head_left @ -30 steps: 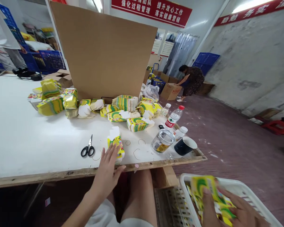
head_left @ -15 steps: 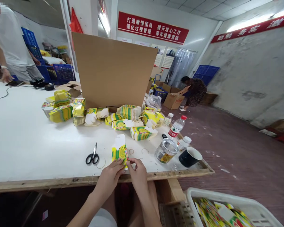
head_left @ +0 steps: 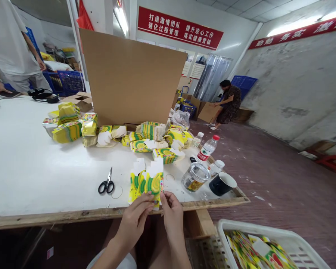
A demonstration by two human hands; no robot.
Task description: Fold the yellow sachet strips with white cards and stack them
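Left of the scissors (head_left: 106, 184) the white table (head_left: 30, 168) lies bare, an open passage. Right of the scissors stand fanned cartons (head_left: 147, 183), a jar (head_left: 194, 176) and a mug (head_left: 222, 183). Behind the scissors, carton bundles (head_left: 145, 136) and an upright cardboard sheet (head_left: 131, 78) block the way.

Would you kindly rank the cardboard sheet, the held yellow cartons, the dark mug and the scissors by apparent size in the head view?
1. cardboard sheet
2. yellow cartons, nearest the camera
3. dark mug and scissors: too alike to rank

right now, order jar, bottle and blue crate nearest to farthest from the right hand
1. jar, just right of the right hand holding cartons
2. bottle, farther back at the table edge
3. blue crate, by the far wall
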